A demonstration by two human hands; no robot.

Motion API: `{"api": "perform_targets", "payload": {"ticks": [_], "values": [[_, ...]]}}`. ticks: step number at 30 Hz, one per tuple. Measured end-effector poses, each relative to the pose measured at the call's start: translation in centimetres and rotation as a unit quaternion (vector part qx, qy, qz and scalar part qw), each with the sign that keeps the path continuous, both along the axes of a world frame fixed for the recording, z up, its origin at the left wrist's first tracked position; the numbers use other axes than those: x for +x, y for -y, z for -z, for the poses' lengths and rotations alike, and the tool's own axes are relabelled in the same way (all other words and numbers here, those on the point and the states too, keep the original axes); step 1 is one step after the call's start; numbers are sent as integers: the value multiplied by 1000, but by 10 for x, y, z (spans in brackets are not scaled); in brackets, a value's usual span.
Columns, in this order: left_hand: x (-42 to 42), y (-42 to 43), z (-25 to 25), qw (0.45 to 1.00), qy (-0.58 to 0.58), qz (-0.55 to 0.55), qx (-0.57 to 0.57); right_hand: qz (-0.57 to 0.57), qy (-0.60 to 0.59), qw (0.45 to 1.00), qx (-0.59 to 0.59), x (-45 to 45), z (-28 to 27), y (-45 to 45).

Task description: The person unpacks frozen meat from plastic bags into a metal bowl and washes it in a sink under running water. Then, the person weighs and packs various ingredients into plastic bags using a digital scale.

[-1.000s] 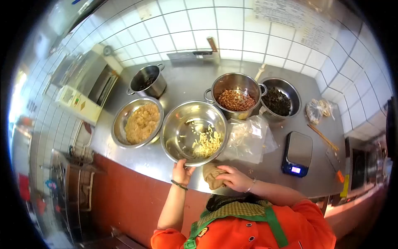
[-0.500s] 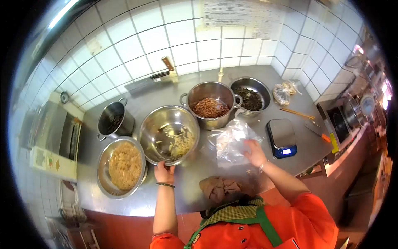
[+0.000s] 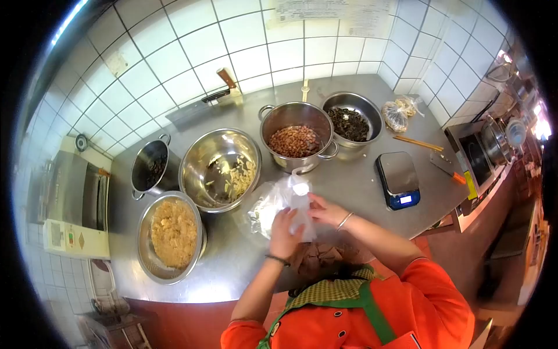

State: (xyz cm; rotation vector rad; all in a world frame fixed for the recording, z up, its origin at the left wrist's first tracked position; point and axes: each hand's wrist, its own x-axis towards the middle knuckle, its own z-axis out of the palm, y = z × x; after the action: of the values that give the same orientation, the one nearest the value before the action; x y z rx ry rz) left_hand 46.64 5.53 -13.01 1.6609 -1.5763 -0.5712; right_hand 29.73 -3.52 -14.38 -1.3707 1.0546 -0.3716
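A clear plastic bag (image 3: 264, 209) with pale contents lies at the front of the steel counter. My left hand (image 3: 285, 234) grips the bag's near side, fingers bent. My right hand (image 3: 326, 212) pinches its right edge near the opening. Just beyond the bag, to the left, stands a wide steel bowl (image 3: 200, 166) with pale shredded pieces on its bottom. Behind the bag is a two-handled steel pot (image 3: 279, 113) holding reddish-brown beans or nuts (image 3: 295, 141). Beneath my wrists a brown cloth (image 3: 317, 257) is partly hidden.
Left are a bowl of pale yellowish food (image 3: 174, 232) and a pot with dark contents (image 3: 156, 168). A bowl of dark pieces (image 3: 349, 124), tied bags (image 3: 398, 116), chopsticks (image 3: 417, 143), a digital scale (image 3: 398, 180) and an orange-handled knife (image 3: 456, 176) stand right. A cleaver (image 3: 200, 104) lies behind.
My left hand has let go of the wide bowl's rim and moved right onto the plastic bag. The bag has shifted left, my right hand with it. The wide bowl sits farther left and back.
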Motion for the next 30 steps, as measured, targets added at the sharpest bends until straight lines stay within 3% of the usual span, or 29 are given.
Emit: {"api": "perform_targets", "payload": {"ticks": [1, 3, 5, 7, 11, 12, 14, 17, 19, 21, 24, 30], "values": [[-8, 4, -10, 976, 199, 27, -81, -50, -98, 990, -85, -3, 0, 8], [-12, 10, 11, 981, 186, -1, -59, -29, -159, 981, -108, -4, -22, 2], [-4, 10, 21, 984, 174, -31, -36, 30, -187, 879, -439, -9, -17, -2], [13, 2, -1, 991, 133, -6, -27, -21, -160, 896, -413, 4, -45, -2], [60, -20, 7, 935, 317, -162, 2, -132, -95, 899, -406, 46, -45, -5], [75, -27, 20, 933, 319, -167, 5, -136, -90, 899, -406, 52, -42, -7], [97, -35, 32, 962, 243, -113, 51, -156, -79, 897, -405, 63, -40, -10], [103, -41, 28, 968, 183, -167, 30, -160, -75, 914, -366, 75, -29, -9], [96, -44, 25, 968, 180, -164, 65, -118, -120, 929, -329, 93, 0, -9], [97, -51, 25, 953, 263, -140, 52, -74, -162, 943, -281, 109, -3, -9], [100, -59, 26, 959, 240, -132, 78, -54, -194, 963, -180, 121, 6, -8], [98, -73, 29, 960, 223, -152, 73, -156, -123, 974, -109, 125, 11, -7]]}}
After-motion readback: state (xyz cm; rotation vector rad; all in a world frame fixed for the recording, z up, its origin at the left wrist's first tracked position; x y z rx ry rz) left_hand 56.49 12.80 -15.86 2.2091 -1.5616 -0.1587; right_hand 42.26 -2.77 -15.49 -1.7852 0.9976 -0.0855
